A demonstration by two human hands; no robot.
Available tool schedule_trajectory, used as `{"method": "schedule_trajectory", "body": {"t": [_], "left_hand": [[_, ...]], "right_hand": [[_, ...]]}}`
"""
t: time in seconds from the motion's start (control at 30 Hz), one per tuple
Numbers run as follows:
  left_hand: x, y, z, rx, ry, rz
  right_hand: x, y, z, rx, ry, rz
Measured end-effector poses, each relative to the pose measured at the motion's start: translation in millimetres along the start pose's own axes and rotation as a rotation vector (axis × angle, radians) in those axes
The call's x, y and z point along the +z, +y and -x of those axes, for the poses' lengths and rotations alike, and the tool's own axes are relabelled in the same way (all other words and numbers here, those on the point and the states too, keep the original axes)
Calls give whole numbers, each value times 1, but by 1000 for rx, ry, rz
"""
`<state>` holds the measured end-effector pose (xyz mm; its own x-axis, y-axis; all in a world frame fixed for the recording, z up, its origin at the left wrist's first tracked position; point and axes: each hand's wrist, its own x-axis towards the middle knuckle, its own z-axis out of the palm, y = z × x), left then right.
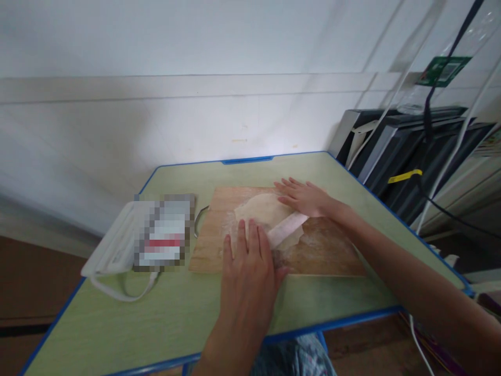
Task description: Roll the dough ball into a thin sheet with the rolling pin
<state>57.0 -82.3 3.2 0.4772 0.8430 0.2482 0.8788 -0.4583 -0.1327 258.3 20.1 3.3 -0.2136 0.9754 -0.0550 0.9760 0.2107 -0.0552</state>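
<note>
A thin, flattened sheet of dough lies on a floured wooden board. Across it, at a slant, runs a pale, flour-dusted rolling pin. My left hand rests over the pin's near end, fingers stretched forward and the thumb out to the right. My right hand lies flat over the far end, its fingers spread and pointing left. Both palms hide the ends of the pin. The dough's right edge looks uneven beside the pin.
The board sits on a pale green table with blue edging, against a white wall. To the left lie a white strapped case and a blurred-out item. Dark folders, cables and a plastic bottle stand at the right.
</note>
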Motion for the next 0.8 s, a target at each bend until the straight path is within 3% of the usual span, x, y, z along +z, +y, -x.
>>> {"method": "schedule_trajectory", "body": {"t": [0.1,0.3,0.4,0.5,0.67,0.8], "left_hand": [[-1,6,4,-25,-4,2],[2,30,36,-22,51,45],[5,32,43,15,67,57],[8,23,32,22,80,49],[2,-3,-2,-8,-7,26],[-1,-2,-1,-17,-25,35]], "right_hand": [[0,-1,6,0,12,0],[7,1,61,10,90,-8],[9,2,70,7,127,-26],[7,2,53,18,60,-9],[2,0,3,6,25,-11],[2,-2,3,1,43,-8]]}}
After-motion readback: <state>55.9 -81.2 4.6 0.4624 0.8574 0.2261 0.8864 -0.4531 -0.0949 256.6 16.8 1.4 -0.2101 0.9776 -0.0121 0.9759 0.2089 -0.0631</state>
